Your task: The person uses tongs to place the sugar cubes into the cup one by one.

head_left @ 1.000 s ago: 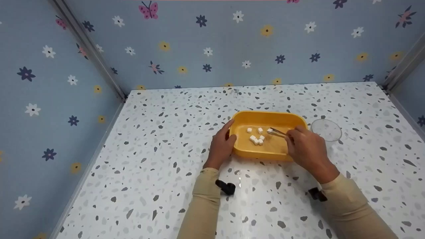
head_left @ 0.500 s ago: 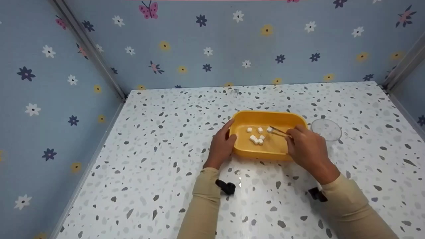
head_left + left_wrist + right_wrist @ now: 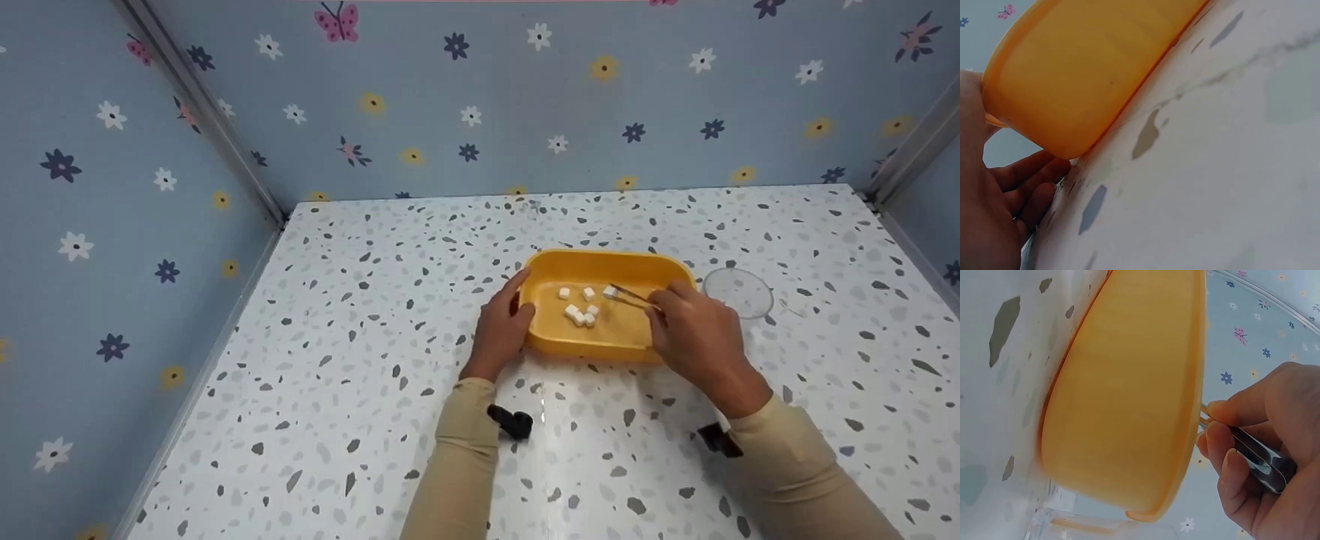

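Observation:
A yellow plastic tray (image 3: pixel 600 349) stands on the table. My left hand (image 3: pixel 500 330) grips its left end, the thumb over the rim; in the left wrist view several fingers (image 3: pixel 1036 174) lie outside the wall. My right hand (image 3: pixel 697 341) pinches metal tweezers (image 3: pixel 1261 461) above the tray's right side. The tweezers' two arms are spread, their tips on either side of a white cube (image 3: pixel 610 292); whether they touch it I cannot tell. Two single cubes lie left of it in a row, and a small cluster of white cubes (image 3: pixel 577 316) sits nearer me.
A clear round glass dish (image 3: pixel 739 293) stands just right of the tray, partly behind my right hand. Speckled white table surface (image 3: pixel 337 360) stretches to the left and front. Flower-patterned walls (image 3: pixel 525 97) rise at the back and sides.
The tweezers' arms, close together one second ago, have spread apart around the rightmost cube. Both hands, the tray and the other cubes stay in place.

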Available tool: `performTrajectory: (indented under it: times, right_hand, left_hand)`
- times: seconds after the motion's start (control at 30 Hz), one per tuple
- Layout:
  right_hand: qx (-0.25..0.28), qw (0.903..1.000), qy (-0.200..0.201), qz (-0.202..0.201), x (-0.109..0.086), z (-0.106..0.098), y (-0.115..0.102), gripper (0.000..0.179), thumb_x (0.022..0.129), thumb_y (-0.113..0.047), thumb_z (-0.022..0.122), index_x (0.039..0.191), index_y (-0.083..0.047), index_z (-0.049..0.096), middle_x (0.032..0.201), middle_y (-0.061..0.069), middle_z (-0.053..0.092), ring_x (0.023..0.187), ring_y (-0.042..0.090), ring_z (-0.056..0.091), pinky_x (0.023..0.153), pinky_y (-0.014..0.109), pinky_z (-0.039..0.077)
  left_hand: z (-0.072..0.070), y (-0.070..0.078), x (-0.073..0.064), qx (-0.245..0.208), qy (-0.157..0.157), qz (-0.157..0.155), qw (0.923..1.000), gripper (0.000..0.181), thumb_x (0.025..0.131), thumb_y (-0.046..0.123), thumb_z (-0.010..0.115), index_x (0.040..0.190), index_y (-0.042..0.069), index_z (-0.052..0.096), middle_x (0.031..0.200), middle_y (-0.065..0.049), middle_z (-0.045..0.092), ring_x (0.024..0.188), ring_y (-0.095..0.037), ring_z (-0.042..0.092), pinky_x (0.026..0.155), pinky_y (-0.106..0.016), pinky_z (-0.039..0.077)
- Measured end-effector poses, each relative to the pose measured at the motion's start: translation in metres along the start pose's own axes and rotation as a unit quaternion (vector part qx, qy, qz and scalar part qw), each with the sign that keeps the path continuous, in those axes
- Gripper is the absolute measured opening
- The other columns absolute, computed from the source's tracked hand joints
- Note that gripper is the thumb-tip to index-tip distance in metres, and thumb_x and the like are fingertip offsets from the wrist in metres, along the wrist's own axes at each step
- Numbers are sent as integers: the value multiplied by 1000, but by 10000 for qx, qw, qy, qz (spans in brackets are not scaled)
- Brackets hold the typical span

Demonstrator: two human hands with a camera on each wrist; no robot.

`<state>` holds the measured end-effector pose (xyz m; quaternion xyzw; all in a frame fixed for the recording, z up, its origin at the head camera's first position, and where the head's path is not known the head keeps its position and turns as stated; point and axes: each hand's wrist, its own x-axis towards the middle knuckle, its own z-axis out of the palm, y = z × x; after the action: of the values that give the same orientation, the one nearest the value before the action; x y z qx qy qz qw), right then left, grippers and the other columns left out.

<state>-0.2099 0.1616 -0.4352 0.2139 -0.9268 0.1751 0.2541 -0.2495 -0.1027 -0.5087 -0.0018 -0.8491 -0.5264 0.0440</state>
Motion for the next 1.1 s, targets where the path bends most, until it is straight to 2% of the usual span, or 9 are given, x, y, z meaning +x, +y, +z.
performTrajectory:
  times: [0.6,1.1]
  right_hand:
    - [-86,9998,91,-137,1,-8,-4,8,84,-3,73,90,1,73,81,11,60,53,25,50,44,40,44]
    - [-144,9998,-32,-136,0,-18,-12,8,84,-3,72,90,2,73,79,10,58,51,22,46,44,36,43]
  left_hand:
    - [0,-1,-1,-99,34,67,9999,59,95,23,53,152,37,44,145,4,54,116,-11,54,103,-34,42]
    - [0,-1,0,-104,19,-13,9999,59,96,23,53,152,37,44,145,5,53,116,-9,54,102,-32,42]
